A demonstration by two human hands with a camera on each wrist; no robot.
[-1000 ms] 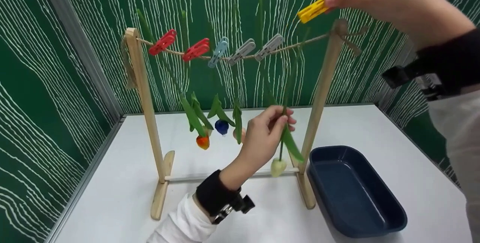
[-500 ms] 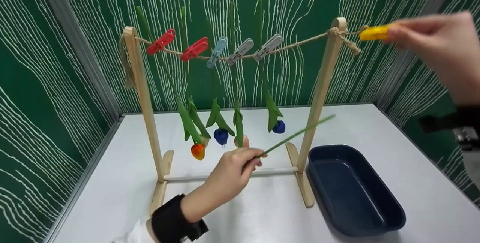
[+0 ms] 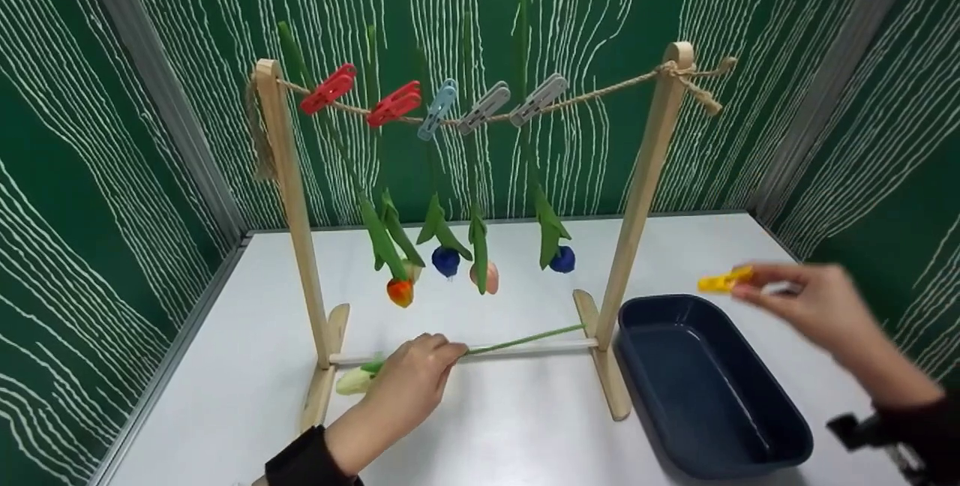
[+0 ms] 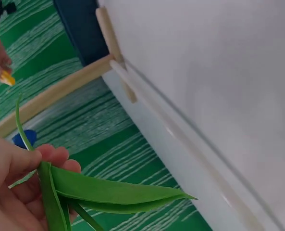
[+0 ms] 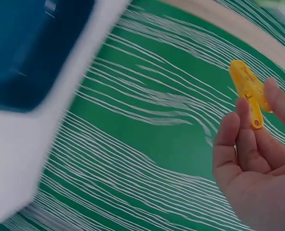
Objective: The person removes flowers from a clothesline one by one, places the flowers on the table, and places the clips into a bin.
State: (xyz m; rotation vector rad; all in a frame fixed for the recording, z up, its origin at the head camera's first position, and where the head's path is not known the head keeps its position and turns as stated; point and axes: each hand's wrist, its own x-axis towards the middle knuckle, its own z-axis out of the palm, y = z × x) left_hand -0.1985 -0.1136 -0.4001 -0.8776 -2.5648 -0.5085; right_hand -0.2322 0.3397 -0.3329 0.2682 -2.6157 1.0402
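Note:
My left hand (image 3: 411, 381) grips the green stem of a pale cream tulip (image 3: 354, 381), held low in front of the rack's crossbar. Its stem slants up to the right, and the left wrist view shows its long green leaves (image 4: 113, 188) beside my fingers. Between thumb and fingers, my right hand (image 3: 814, 304) pinches a yellow clothespin (image 5: 248, 91) just above the far right of the blue basin. Behind, several tulips hang head down from a rope (image 3: 600, 90), clipped by red (image 3: 328, 88), light blue (image 3: 437, 109) and grey clothespins (image 3: 538, 100).
A wooden rack (image 3: 637, 193) carries the rope between two posts, with a pale crossbar (image 3: 525, 347) low down. Right of it on the white table (image 3: 217, 366) stands a dark blue basin (image 3: 712, 388). Green walls with white streaks enclose the table.
My left hand has moved down and left, and the cream tulip has turned from head down to nearly level. My right hand has lowered the yellow clothespin from above the rope to beside the basin.

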